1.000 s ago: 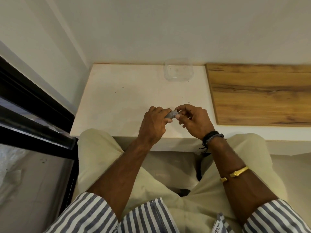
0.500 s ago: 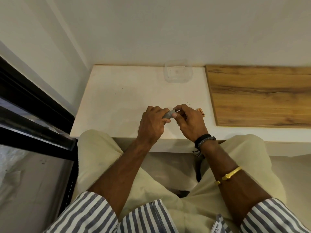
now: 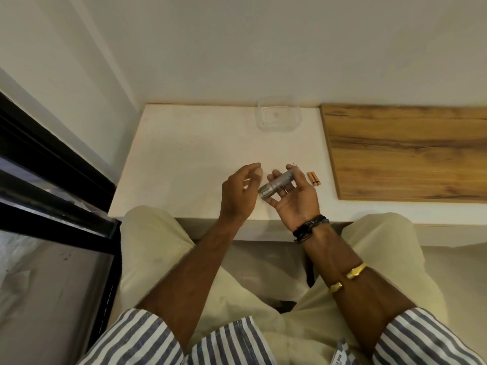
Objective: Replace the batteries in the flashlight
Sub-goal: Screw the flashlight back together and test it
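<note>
Parted from the flashlight [image 3: 278, 182] it gripped half a second ago, the left hand [image 3: 241, 192] now hangs just beside the lamp's head end, fingers loosely curled and holding nothing. The right hand [image 3: 296, 200] has turned palm up and carries the flashlight alone above the near edge of the white table [image 3: 184, 164]. The silver body lies slantwise across the right fingers, thumb pressed on its far end, head pointing toward the left hand. Small, metal and rigid, it looks light enough for one hand. Its knurled barrel is probably the surest place to hold, the smoother ends likelier to slip. Copper-coloured batteries [image 3: 314, 178] lie on the table just beyond the right hand. A clear container [image 3: 278, 115] stands at the wall, a wooden board [image 3: 408, 151] to the right.
</note>
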